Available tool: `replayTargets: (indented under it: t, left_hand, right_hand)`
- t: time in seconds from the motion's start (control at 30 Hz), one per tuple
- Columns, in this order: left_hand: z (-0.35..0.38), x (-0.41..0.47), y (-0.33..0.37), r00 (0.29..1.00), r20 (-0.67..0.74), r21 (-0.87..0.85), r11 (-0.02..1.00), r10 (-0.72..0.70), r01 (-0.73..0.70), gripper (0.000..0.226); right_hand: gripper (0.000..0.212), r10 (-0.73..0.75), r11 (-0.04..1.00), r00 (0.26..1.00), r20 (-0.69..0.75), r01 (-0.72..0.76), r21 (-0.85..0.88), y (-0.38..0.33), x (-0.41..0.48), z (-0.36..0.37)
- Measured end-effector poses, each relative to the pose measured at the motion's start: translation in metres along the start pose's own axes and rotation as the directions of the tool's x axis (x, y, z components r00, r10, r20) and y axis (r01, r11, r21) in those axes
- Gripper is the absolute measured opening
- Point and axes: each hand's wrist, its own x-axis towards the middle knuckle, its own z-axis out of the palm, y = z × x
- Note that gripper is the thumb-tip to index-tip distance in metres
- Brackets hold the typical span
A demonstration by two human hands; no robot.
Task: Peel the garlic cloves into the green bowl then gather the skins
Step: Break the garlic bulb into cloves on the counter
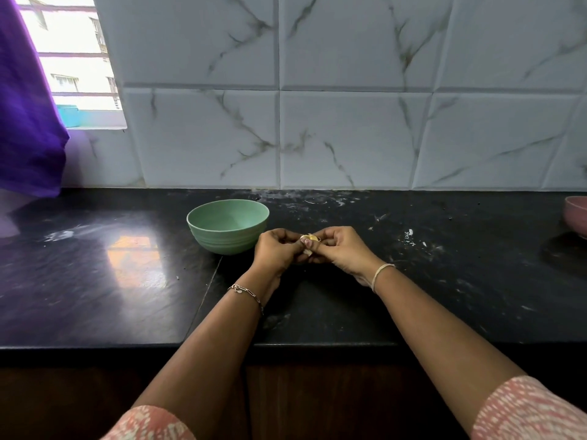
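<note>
A pale garlic clove (309, 239) is held between both hands above the black counter, just right of the green bowl (203, 230). My left hand (275, 250) pinches it from the left with curled fingers. My right hand (341, 249) pinches it from the right, thumb on the skin. The bowl looks empty inside. A few small white skin scraps (409, 237) lie on the counter to the right of my hands.
A pink bowl (576, 215) sits at the counter's right edge. A purple curtain (28, 115) hangs at the left by the window. A marble-tiled wall backs the black counter (95, 281), whose front edge runs below my forearms.
</note>
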Motion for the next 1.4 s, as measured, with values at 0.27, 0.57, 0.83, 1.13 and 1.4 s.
replayTargets:
  t: [0.27, 0.57, 0.83, 1.13, 1.4]
  left_hand:
    - [-0.002, 0.005, -0.005, 1.000, -0.018, 0.018, 1.000, -0.018, 0.019, 0.007]
    - [-0.001, 0.002, 0.004, 1.000, -0.012, -0.125, 0.992, -0.028, 0.027, 0.007]
    - [-0.001, 0.002, 0.004, 1.000, 0.009, -0.147, 0.989, -0.028, 0.029, 0.002]
    - [0.000, 0.000, 0.002, 0.998, -0.010, 0.009, 0.998, 0.065, -0.065, 0.006]
    - [0.001, 0.007, -0.005, 0.957, -0.057, 0.514, 0.831, 0.283, -0.215, 0.011]
  right_hand:
    - [0.013, 0.025, 0.999, 1.000, -0.005, -0.025, -0.027, 0.002, 0.000, -0.001]
    - [0.011, 0.077, 0.997, 0.995, -0.059, -0.076, 0.025, -0.007, -0.001, 0.000]
    - [0.011, -0.090, 0.947, 0.979, -0.185, 0.026, -0.321, 0.007, 0.005, 0.001]
    - [0.017, -0.160, 0.963, 0.975, -0.153, 0.120, -0.240, 0.007, 0.005, 0.002]
    - [0.012, -0.205, 0.956, 0.954, -0.218, 0.147, -0.254, 0.006, 0.007, 0.000]
